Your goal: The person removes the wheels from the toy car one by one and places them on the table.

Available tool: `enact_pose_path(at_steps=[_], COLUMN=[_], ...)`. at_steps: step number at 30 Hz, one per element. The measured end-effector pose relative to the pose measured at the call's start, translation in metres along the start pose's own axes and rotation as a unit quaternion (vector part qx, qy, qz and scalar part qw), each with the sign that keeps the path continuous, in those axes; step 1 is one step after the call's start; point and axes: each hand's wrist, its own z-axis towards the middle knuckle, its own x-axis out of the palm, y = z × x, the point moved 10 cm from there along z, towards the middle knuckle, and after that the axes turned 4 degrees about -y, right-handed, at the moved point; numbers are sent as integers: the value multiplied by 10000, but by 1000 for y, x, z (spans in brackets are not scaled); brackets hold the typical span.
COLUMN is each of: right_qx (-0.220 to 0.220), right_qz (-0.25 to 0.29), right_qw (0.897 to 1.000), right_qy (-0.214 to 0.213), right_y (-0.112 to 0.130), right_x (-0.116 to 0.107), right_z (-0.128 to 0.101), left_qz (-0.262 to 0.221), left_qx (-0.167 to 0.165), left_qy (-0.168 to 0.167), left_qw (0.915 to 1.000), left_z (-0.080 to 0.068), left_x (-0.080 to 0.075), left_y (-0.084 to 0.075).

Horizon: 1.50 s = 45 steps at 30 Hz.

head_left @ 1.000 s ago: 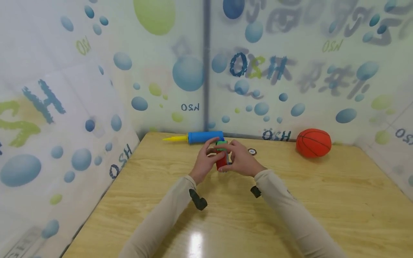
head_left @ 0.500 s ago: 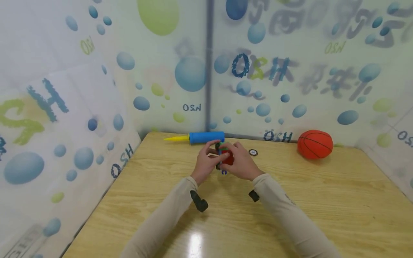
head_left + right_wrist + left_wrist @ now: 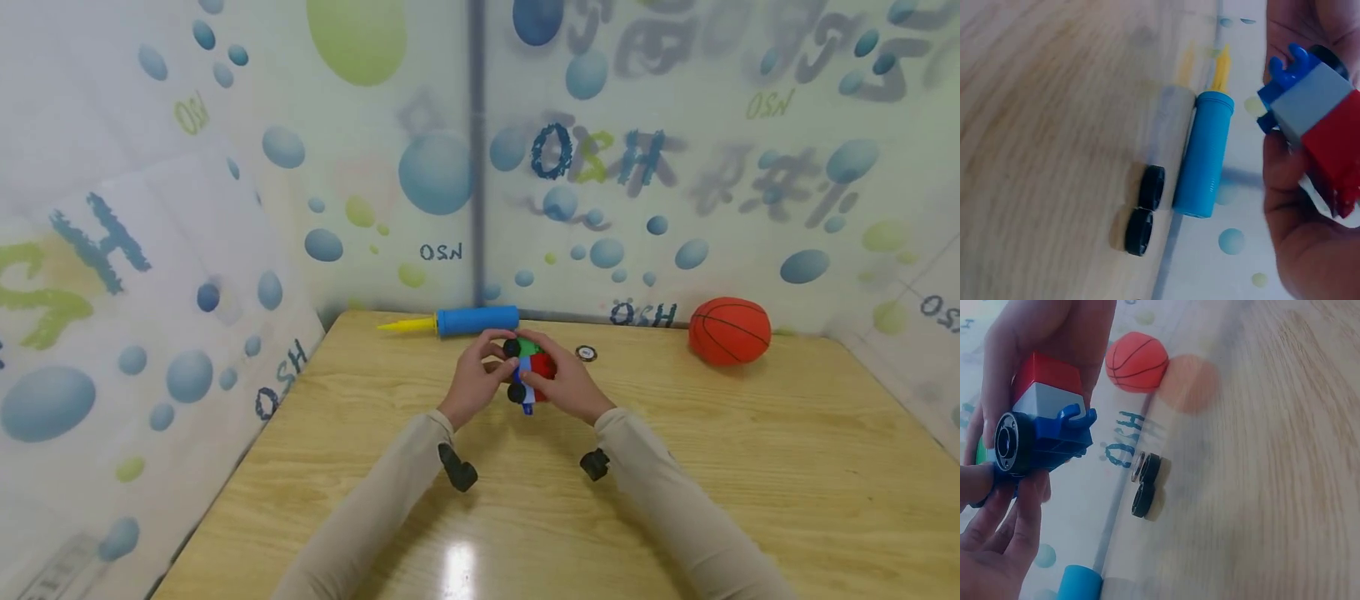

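Both hands hold a small toy vehicle [image 3: 538, 364] of red, pale grey, blue and green block pieces, above the table. Black wheels [image 3: 517, 392] show along its left side in the head view. My left hand [image 3: 474, 383] pinches it on the wheel side, with thumb and fingertips near a wheel [image 3: 1014, 443] in the left wrist view. My right hand [image 3: 573, 385] grips the red part from the other side. A blue hook-like piece [image 3: 1288, 69] sticks out of one end. Parts of the toy are hidden behind fingers.
Two loose black wheels [image 3: 1139, 231] stand on the wooden table [image 3: 675, 475], with a round disc [image 3: 587, 353] close by. A blue pump with a yellow nozzle [image 3: 477, 320] lies along the back wall. A red basketball-patterned ball [image 3: 729, 332] sits at the back right.
The toy vehicle has been turned between the hands. Its red side faced me at first; now its wheels show on the left. Both hands stay on it, with the right fingers shifted round the red part.
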Motion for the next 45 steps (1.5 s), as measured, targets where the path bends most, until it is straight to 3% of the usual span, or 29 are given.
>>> enact_pose_path(at_steps=[6,13,18,22,28,37,45], right_qx=[113,478,504,442,392,219,112], right_qz=[478,1168,1475,1513,1625,1342,1182], right_qw=[9988,9920,9878,9875,9858,9907,9919], right_qy=[14,90,22,46,135,-89,-456], right_y=[-3,-8,-4,-1,-2,-6,-2], right_x=[2,2,1,4,9,12,7], right_z=[0,1,2,1,1,-1,-4], left_qz=[189,837,447,310,496,385,152], left_qx=[361,695,543,481,594,728,963], left_qy=[107,305,451,367,95,-198,-388], left_qw=[9991,9936,9965,9977,9970,9964,9945], left_z=[2,5,13,16,14,9,7], left_x=[4,2,1,-1,-4,-4,-4], left_y=[-13,-28,-29,-29,-30,-24,-36])
